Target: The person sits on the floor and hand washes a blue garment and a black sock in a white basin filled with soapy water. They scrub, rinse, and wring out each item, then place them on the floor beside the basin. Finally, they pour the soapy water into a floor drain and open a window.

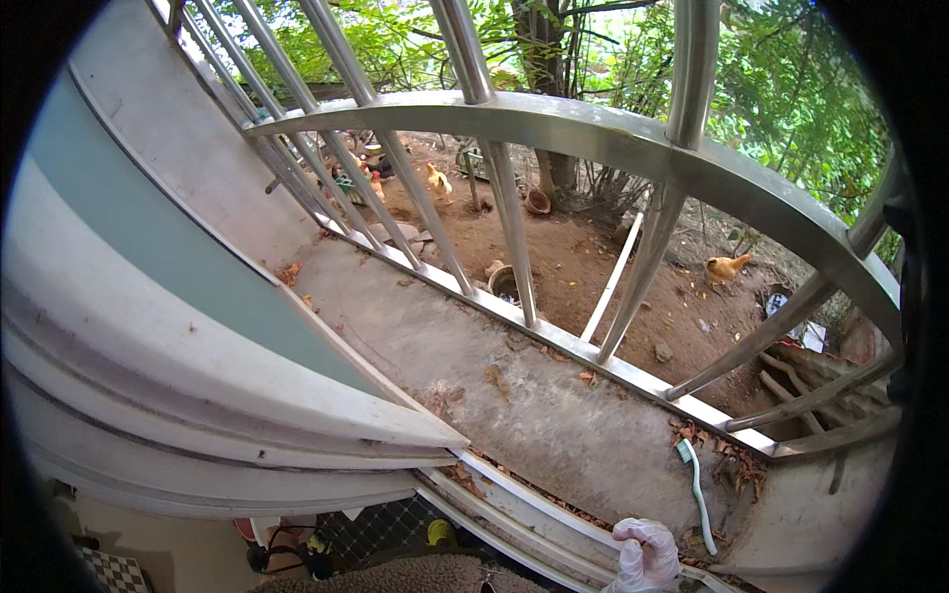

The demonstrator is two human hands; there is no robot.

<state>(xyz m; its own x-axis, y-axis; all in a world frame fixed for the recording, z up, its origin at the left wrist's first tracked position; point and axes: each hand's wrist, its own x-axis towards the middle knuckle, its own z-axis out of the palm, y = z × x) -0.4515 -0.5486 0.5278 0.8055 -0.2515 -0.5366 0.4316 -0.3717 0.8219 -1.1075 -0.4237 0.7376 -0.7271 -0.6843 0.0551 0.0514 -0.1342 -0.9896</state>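
Note:
My right hand (647, 556), in a thin translucent white glove, is at the window track near the lower edge. Its fingers curl in toward the thumb; whatever they might hold is too small or hidden to make out. Just right of it, a toothbrush (699, 493) with a pale handle and greenish bristles lies on the concrete sill (554, 425), its head pointing away from me. Dry brown leaves (741, 465) gather beside the brush and in the corner. My left hand does not show.
A white sliding window frame (326, 435) fills the left, its track (524, 504) running along the sill. Metal bars (509, 227) with a curved rail (583, 133) close off the outer side. Beyond are chickens (727, 267), bare soil and trees. Below left lies dark patterned flooring (376, 529).

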